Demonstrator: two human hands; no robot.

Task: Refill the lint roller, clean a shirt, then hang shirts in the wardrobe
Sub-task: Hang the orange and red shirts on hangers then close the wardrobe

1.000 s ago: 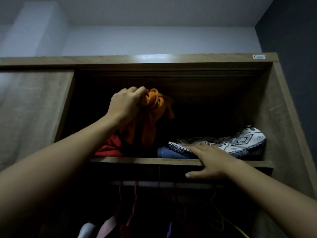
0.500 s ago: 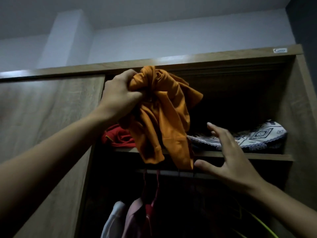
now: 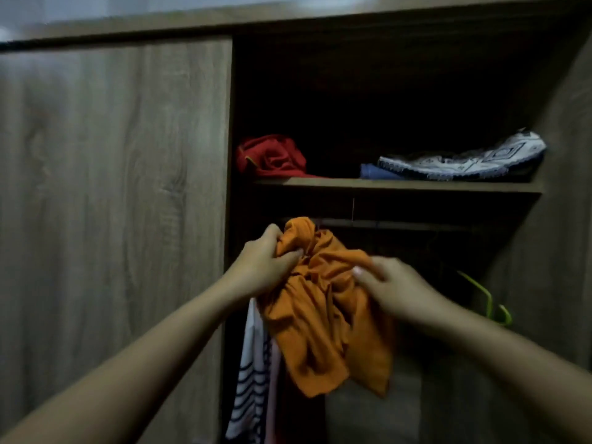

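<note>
A crumpled orange shirt (image 3: 323, 315) hangs in front of the open wardrobe (image 3: 397, 185), below its shelf. My left hand (image 3: 266, 267) grips the bunched top of the shirt. My right hand (image 3: 394, 286) holds the cloth from the right side, fingers curled into it; this hand is blurred. The shirt's lower part droops loose between my forearms. No lint roller is in view.
On the shelf lie a red garment (image 3: 272, 155), a blue folded cloth (image 3: 374, 172) and a white patterned cloth (image 3: 464, 158). A hanging rail (image 3: 400, 224) runs under the shelf. A striped shirt (image 3: 250, 379) hangs at lower left, a green hanger (image 3: 488, 302) at right. The closed wooden door (image 3: 112, 187) fills the left.
The orange shirt came off the shelf and moved down below it. My right hand left the shelf edge and took hold of the shirt. The view tilted down.
</note>
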